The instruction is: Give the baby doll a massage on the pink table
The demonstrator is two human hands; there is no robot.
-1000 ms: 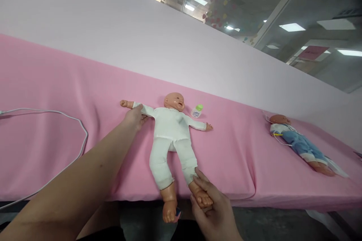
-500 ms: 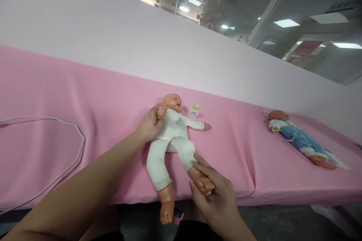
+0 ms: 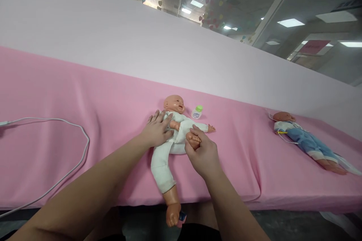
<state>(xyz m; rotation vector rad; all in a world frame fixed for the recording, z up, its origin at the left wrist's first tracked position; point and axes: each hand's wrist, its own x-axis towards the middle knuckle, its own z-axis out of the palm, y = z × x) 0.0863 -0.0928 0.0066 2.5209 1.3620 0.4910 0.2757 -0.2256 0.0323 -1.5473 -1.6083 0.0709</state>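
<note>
A baby doll in a white suit lies on its back on the pink-covered table, head toward the wall. My left hand rests with fingers stretched out over the doll's arm and side, hiding most of that arm; the doll's hand pokes out across its chest. Wrapped around the doll's foot is my right hand, holding that leg bent up over the belly. The doll's other leg stretches past the table's front edge.
A small bottle with a green cap stands beside the doll's head. Farther right lies a second doll in blue trousers with a thin tube. A white cable curves over the left side. Behind rises a white wall.
My right hand has raised the doll's foot from near the table's front edge up toward its belly. My left hand has flattened over the doll's arm, which now lies across the chest.
</note>
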